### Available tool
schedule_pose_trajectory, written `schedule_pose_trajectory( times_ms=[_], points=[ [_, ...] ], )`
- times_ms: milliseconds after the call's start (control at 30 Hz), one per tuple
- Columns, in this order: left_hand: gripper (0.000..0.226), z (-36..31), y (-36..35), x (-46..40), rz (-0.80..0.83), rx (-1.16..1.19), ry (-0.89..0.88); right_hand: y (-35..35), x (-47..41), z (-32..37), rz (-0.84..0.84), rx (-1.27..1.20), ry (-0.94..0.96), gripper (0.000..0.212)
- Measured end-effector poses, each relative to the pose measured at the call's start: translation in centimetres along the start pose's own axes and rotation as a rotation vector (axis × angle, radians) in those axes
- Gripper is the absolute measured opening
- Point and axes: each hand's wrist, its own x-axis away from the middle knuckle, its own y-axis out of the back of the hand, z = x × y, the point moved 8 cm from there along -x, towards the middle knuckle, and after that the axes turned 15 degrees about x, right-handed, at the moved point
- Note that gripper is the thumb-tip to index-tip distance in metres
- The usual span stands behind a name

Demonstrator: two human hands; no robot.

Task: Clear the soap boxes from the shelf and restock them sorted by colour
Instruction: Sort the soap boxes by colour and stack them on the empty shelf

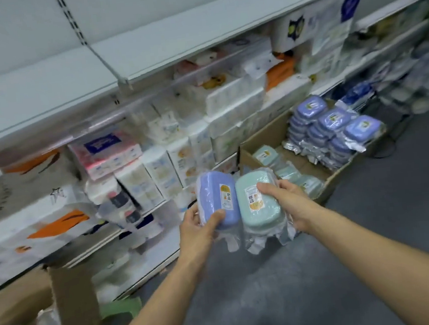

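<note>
My left hand (197, 226) grips a purple soap box (215, 196) in clear wrap, thumb across its lower end. My right hand (284, 198) holds a green soap box (259, 212), also wrapped, with the thumb on its label. Both boxes are held side by side above the floor, in front of the lower shelf. An open cardboard box (267, 130) on the floor to the right holds several green soap boxes (265, 155) on its left side and stacks of purple soap boxes (334, 120) on its right side.
White shelves (144, 56) run along the left, the lower ones packed with tissue packs (233, 102). A second cardboard box (72, 304) stands at the lower left with wrapped goods inside. Grey floor (350, 254) stretches to the right.
</note>
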Motion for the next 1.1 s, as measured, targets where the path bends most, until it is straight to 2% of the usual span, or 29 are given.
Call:
schedule_pose_trajectory(
  times_ms=[100,267,400,533,767,1000,1100],
  points=[
    [0.035,1.3,-4.4,-1.6,0.047,-0.012,0.042,4.6,-2.0,-0.3,-0.069,-0.019,-0.023,0.031],
    [0.035,3.1,-9.7,-6.0,0.084,-0.039,0.101,12.0,-6.2,-0.7,-0.232,-0.007,-0.093,0.005],
    [0.039,5.7,-14.3,-10.6,0.104,-0.041,0.176,14.8,-11.5,-1.7,-0.252,-0.017,-0.16,0.014],
    [0.036,7.5,-18.3,-15.6,0.09,0.013,0.214,15.9,-16.9,-0.6,-0.183,-0.148,-0.186,0.017],
    [0.038,8.4,-20.6,-24.3,0.038,0.019,0.225,16.3,-26.8,-0.8,-0.039,-0.536,-0.258,0.014],
    [0.043,9.4,-23.1,-29.4,0.102,-0.093,0.232,14.7,-30.9,-4.1,0.013,-0.553,-0.436,0.021],
    [0.047,10.1,-23.8,-30.1,0.147,-0.118,0.252,14.6,-31.4,-3.1,0.107,-0.389,-0.431,0.042]
  ],
)
